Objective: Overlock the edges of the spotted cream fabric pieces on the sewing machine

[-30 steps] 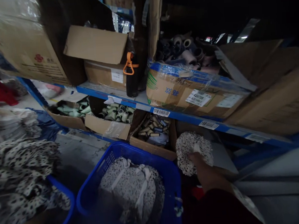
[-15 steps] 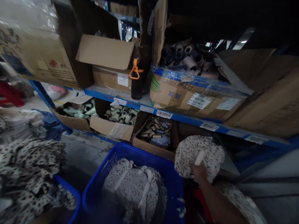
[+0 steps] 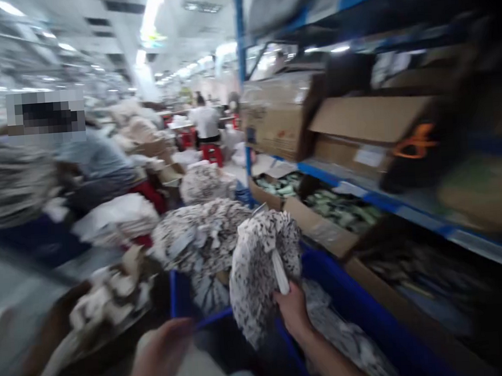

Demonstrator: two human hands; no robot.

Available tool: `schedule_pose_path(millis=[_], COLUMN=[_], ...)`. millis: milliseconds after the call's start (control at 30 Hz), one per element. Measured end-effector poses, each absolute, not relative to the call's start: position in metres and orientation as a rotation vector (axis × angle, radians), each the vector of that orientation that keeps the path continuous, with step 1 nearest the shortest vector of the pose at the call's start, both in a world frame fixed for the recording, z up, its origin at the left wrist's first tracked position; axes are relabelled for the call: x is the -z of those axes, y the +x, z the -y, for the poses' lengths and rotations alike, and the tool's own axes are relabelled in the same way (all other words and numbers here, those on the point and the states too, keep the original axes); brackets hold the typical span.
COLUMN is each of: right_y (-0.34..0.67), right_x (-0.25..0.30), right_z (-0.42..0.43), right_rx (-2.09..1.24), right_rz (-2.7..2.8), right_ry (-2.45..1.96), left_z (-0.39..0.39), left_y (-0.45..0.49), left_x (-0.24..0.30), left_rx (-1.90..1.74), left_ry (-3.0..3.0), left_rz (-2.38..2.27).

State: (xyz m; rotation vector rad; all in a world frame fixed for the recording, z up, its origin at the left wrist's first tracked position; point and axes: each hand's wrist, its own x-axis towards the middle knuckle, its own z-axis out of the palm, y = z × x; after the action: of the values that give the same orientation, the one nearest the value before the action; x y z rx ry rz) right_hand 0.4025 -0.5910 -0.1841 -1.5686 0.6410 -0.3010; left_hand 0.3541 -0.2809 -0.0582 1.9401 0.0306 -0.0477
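In my right hand (image 3: 293,311) is a bundle of white fabric with dark spots (image 3: 251,279), gripped by the white cloth strip (image 3: 280,272) that ties it. The bundle hangs upright above the edges of two blue baskets. My left hand (image 3: 165,348) is at the lower left, blurred, apart from the bundle; its fingers look stretched out, and I see nothing in them. A heap of spotted fabric (image 3: 206,231) rises from the blue basket (image 3: 217,317) ahead. More spotted fabric (image 3: 352,341) lies in the blue basket (image 3: 338,276) at the right.
A blue shelf rack (image 3: 363,197) runs along the right, with cardboard boxes (image 3: 275,114) and cones of thread (image 3: 342,207). A brown container of cloth scraps (image 3: 108,301) stands at the left. One person (image 3: 94,156) bends at the left; another (image 3: 206,122) sits farther back.
My view has swung left and up from the shelf to the room. The bundle in my right hand has moved to above the basket edges. My left hand has come into view.
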Motion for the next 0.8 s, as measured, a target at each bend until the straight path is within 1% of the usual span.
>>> schedule_pose_path(millis=[67, 100, 200, 300, 367, 433, 567, 667, 800], right_y=[0.445, 0.462, 0.493, 0.499, 0.493, 0.48, 0.451, 0.428, 0.395], right_x=[0.153, 0.137, 0.095, 0.066, 0.056, 0.051, 0.049, 0.048, 0.047], right_z=[0.522, 0.491, 0.412, 0.354, 0.324, 0.299, 0.262, 0.242, 0.225], right_rx=[0.102, 0.0, -0.291, -0.508, -0.625, -0.734, -0.895, -1.026, -1.17], right_rz=[-0.448, -0.36, -0.165, -0.074, -0.05, -0.033, 0.0, 0.049, 0.283], right_ry=[-1.478, -1.432, -1.321, -1.252, -1.222, -1.198, -1.136, -1.061, -1.103], left_z=[0.279, 0.28, 0.275, 0.253, 0.232, 0.212, 0.181, 0.157, 0.124], left_y=[0.334, 0.326, 0.316, 0.318, 0.321, 0.32, 0.307, 0.299, 0.292], left_x=[0.059, 0.06, 0.062, 0.059, 0.056, 0.053, 0.055, 0.067, 0.088], left_rx=[0.072, 0.026, -0.285, -0.544, -0.68, -0.725, -0.529, -0.483, -0.557], left_ry=[1.829, 1.789, 1.887, 2.06, 2.172, 2.32, 2.527, 2.267, 1.498], left_rz=[-0.011, 0.037, 0.131, 0.096, -0.036, -0.26, -0.742, -0.906, -0.726])
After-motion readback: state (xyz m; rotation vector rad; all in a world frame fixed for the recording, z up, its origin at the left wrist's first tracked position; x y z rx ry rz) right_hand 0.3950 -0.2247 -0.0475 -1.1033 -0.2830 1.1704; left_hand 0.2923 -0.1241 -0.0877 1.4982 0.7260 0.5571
